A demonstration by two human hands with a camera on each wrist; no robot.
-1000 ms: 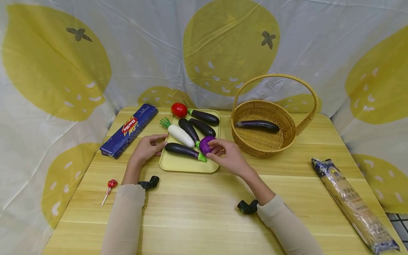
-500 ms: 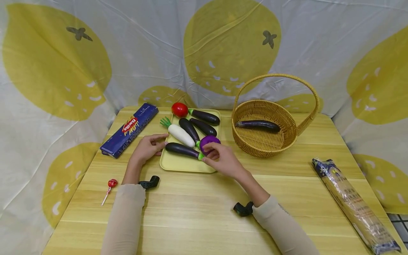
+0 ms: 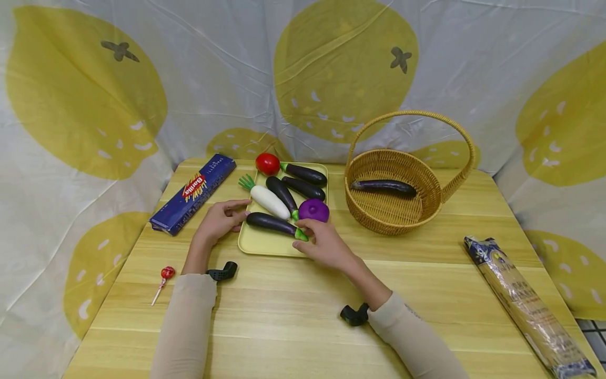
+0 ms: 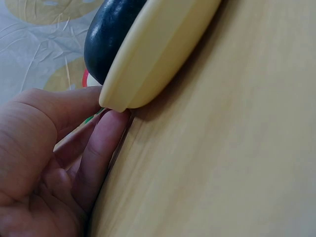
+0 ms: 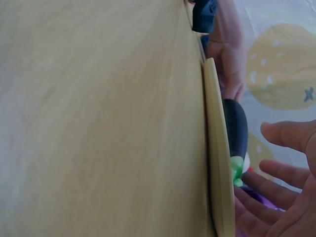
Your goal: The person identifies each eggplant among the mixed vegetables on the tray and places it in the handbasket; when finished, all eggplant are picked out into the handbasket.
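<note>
A pale yellow tray (image 3: 265, 247) carries several dark eggplants, a white radish (image 3: 270, 202), a red tomato (image 3: 267, 164) and a round purple vegetable (image 3: 314, 210). My left hand (image 3: 220, 221) pinches the tray's left rim, as the left wrist view shows, with the thumb (image 4: 74, 106) over the edge and a finger beneath it. The front eggplant (image 3: 270, 223) lies across the tray, its green stem pointing right. Beside that stem hovers my right hand (image 3: 326, 245), fingers spread and apart in the right wrist view, with nothing gripped.
A wicker basket (image 3: 383, 226) with a tall handle stands to the right of the tray, one long eggplant (image 3: 384, 187) inside. On the left lie a blue spaghetti box (image 3: 193, 195) and a lollipop (image 3: 167, 272). A plastic noodle packet (image 3: 525, 305) lies far right.
My right hand has come off the round purple vegetable and moved left and nearer to me, beside the front eggplant's stem. The left hand has stayed at the tray.
</note>
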